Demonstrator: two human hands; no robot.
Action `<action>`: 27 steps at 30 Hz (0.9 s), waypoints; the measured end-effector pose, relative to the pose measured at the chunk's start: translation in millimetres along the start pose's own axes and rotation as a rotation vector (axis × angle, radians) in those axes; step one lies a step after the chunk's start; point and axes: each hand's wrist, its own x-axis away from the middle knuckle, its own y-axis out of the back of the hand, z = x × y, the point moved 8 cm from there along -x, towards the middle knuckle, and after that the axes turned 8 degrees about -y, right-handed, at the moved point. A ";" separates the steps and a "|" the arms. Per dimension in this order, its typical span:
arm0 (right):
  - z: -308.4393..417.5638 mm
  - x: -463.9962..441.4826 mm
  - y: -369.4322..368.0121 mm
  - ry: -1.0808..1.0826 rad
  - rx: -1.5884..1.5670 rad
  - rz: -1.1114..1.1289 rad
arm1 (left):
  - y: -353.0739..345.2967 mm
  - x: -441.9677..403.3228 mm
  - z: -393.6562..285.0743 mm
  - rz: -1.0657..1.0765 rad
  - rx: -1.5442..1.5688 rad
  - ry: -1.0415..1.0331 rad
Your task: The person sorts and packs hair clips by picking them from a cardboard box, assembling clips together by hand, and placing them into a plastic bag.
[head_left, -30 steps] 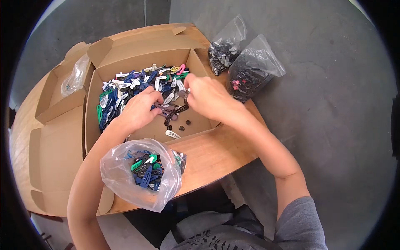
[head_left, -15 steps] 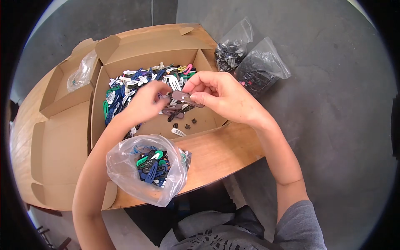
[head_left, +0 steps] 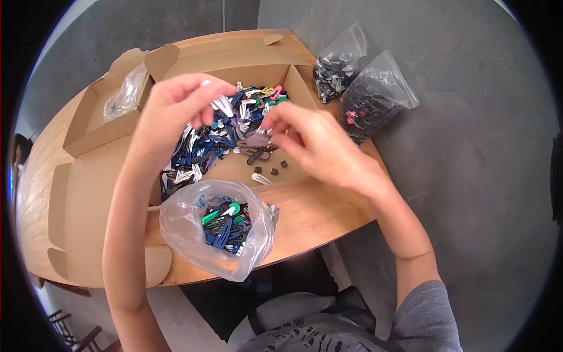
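My left hand (head_left: 182, 108) is raised over the left part of the open cardboard box, its thumb and fingers pinching a white snap hair clip (head_left: 223, 106). Below it lies a mixed heap of hair clips (head_left: 205, 144), mostly navy, white and black. My right hand (head_left: 319, 144) hovers above the box's right side, thumb and forefinger slightly apart. Just beside those fingertips is a small group of brownish-mauve hair clips (head_left: 255, 141). A single white hair clip (head_left: 261, 179) rests near the box's front edge, close to a few small dark pieces (head_left: 274, 172).
In front of the box stands an open clear plastic bag (head_left: 176, 220) with green, navy and black clips inside. Two filled zip bags, one of greyish clips (head_left: 334, 76) and one of dark pieces (head_left: 372, 97), sit at the right. A smaller carton (head_left: 82, 132) lies left.
My left hand has moved up and left, now with a white hair clip in its fingers. The brown clip held by my right hand now appears among the brownish clips below, and its fingers have parted.
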 end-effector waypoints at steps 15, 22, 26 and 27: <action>89.4 22.5 12.3 0.324 -0.380 -0.129 | 12.7 64.5 -55.2 0.172 -0.294 -0.008; 55.3 -5.1 7.0 0.335 -0.089 -0.175 | 9.1 24.6 12.5 0.108 -0.220 0.043; -40.7 -40.8 -48.5 -0.023 0.232 0.111 | -6.0 7.6 50.8 0.189 -0.382 0.062; -52.3 -42.3 -60.4 -0.034 0.283 0.153 | -9.8 5.2 57.8 0.178 -0.416 0.013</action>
